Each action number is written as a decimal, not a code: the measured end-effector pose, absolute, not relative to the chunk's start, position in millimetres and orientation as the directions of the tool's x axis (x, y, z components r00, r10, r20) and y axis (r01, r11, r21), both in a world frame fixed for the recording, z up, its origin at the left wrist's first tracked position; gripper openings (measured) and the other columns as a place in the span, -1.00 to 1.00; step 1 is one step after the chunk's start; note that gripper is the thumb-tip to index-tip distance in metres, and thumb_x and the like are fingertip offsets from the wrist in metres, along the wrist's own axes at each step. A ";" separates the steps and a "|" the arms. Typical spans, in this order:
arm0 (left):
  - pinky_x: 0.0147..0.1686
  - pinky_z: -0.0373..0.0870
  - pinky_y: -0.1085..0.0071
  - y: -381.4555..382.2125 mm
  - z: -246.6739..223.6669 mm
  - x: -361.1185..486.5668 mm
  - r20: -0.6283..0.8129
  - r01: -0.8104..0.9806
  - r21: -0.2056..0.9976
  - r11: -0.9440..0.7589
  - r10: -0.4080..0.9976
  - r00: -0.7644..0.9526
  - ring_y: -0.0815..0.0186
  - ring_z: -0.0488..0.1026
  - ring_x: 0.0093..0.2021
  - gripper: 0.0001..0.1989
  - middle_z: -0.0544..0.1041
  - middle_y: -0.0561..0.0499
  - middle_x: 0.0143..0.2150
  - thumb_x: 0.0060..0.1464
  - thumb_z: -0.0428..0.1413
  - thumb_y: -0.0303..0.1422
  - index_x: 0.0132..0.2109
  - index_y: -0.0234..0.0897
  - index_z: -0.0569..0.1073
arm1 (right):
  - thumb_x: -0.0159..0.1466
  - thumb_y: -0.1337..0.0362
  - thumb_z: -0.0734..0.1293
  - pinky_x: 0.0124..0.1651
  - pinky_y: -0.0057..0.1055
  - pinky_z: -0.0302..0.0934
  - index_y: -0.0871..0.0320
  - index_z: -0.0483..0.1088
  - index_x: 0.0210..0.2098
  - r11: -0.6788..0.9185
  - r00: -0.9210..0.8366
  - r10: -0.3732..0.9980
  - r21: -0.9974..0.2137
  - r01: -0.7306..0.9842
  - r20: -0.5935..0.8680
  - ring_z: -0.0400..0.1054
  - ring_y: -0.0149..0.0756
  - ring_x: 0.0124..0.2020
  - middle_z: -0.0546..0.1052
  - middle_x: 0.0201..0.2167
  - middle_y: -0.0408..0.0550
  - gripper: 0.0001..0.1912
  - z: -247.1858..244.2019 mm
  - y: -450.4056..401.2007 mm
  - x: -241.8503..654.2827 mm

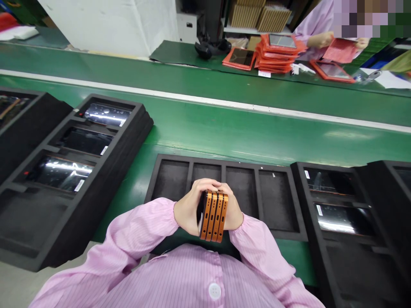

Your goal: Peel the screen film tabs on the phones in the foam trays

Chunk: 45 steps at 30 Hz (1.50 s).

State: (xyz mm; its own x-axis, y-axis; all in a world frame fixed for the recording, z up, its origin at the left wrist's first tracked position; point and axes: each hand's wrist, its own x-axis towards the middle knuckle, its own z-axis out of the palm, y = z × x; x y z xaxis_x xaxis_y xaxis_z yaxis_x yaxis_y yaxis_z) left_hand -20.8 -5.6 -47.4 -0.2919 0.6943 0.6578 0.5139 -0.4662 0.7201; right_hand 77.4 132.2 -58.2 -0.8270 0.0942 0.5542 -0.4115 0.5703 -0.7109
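Several orange-edged phones [214,216] are pressed together in one upright stack, their port ends facing me. My left hand [190,209] wraps the stack's left side and my right hand [233,209] wraps its right side, the fingers meeting at the far end. Beneath and behind the hands lies a black foam tray [276,201]; its visible compartments hold no phones. At the left, a stack of foam trays [128,141] carries dark phones [61,172] in its compartments. To the right, another foam tray [349,256] holds two phones [343,218] in its far compartments.
Beyond the green work surface [199,124] runs a white strip [224,102]. Red-wrapped devices [276,55] are piled on the far bench, beside a black object [212,48]. A person's hands [321,39] hold a red sheet at the upper right.
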 end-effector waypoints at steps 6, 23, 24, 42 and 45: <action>0.05 0.35 -0.04 -6.2 -47.0 -20.8 0.665 0.524 0.712 -0.468 0.689 -0.288 -0.05 0.32 0.09 0.07 0.30 -0.26 0.08 -0.41 0.36 0.12 0.20 -0.21 0.15 | -0.16 -0.04 0.54 -0.17 -0.06 0.32 0.03 0.22 -0.05 0.594 -0.865 0.078 -0.720 -0.359 0.495 0.40 -0.04 -0.21 0.43 -0.18 0.01 -0.23 -57.7 133.5 78.7; 0.07 0.35 -0.07 -5.8 -49.4 -20.4 0.667 0.501 0.717 -0.484 0.686 -0.292 -0.08 0.31 0.11 0.13 0.27 -0.26 0.09 -0.50 0.39 0.12 0.21 -0.19 0.14 | -0.15 0.00 0.53 -0.14 -0.05 0.33 0.05 0.15 -0.02 0.523 -0.855 0.086 -0.754 -0.398 0.511 0.39 -0.06 -0.16 0.38 -0.12 0.02 -0.20 -77.4 133.0 78.0; 0.07 0.35 -0.07 -5.8 -49.4 -20.3 0.665 0.501 0.719 -0.483 0.687 -0.292 -0.08 0.31 0.11 0.13 0.27 -0.26 0.09 -0.50 0.39 0.12 0.20 -0.19 0.14 | -0.14 0.00 0.53 -0.14 -0.06 0.33 0.06 0.15 -0.02 0.533 -0.852 0.082 -0.745 -0.401 0.518 0.39 -0.06 -0.16 0.39 -0.12 0.01 -0.21 -76.8 133.0 78.2; 0.08 0.34 -0.05 -6.4 -47.6 -21.1 0.667 0.502 0.717 -0.484 0.685 -0.291 -0.06 0.31 0.10 0.11 0.28 -0.25 0.09 -0.48 0.40 0.09 0.21 -0.20 0.14 | -0.13 0.01 0.51 -0.22 -0.11 0.32 0.06 0.21 -0.15 0.586 -0.852 0.068 -0.712 -0.387 0.519 0.38 -0.11 -0.26 0.41 -0.22 -0.01 -0.35 -57.5 132.5 76.7; 0.07 0.35 -0.05 -6.4 -46.9 -21.1 0.661 0.506 0.720 -0.475 0.691 -0.293 -0.06 0.31 0.10 0.12 0.28 -0.25 0.09 -0.49 0.40 0.10 0.20 -0.20 0.15 | -0.10 0.01 0.49 -0.23 -0.12 0.32 0.06 0.21 -0.09 0.575 -0.843 0.071 -0.712 -0.402 0.533 0.38 -0.11 -0.25 0.40 -0.22 -0.01 -0.33 -56.9 132.6 76.4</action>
